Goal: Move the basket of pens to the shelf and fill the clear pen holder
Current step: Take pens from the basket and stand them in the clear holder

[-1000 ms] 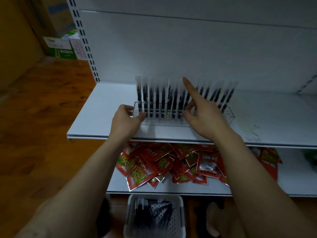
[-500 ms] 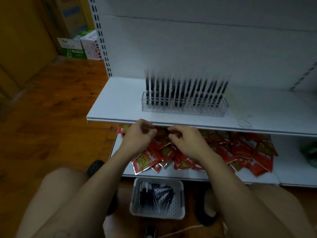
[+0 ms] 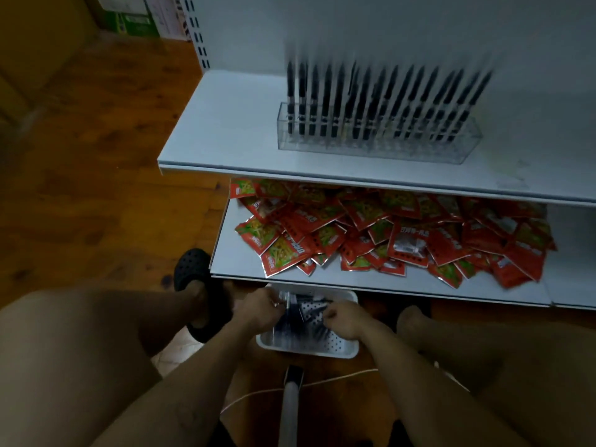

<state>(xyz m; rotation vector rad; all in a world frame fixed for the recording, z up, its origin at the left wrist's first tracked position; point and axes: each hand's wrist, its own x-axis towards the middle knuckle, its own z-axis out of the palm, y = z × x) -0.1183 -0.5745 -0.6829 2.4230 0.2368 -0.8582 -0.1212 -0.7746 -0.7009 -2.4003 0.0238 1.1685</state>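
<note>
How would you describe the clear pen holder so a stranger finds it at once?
Start at the white shelving unit and take its upper shelf. A long clear pen holder stands there, a row of black pens standing in it; the red packets lie one shelf lower.

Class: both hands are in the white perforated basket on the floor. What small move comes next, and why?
Probably lift a few black pens up to the clear plastic pen holder: the left hand and right hand are curled among pens in the white perforated basket, and the holder's front looks unfilled.

dim, motion-blurred frame with wide-angle edge distortion.
</note>
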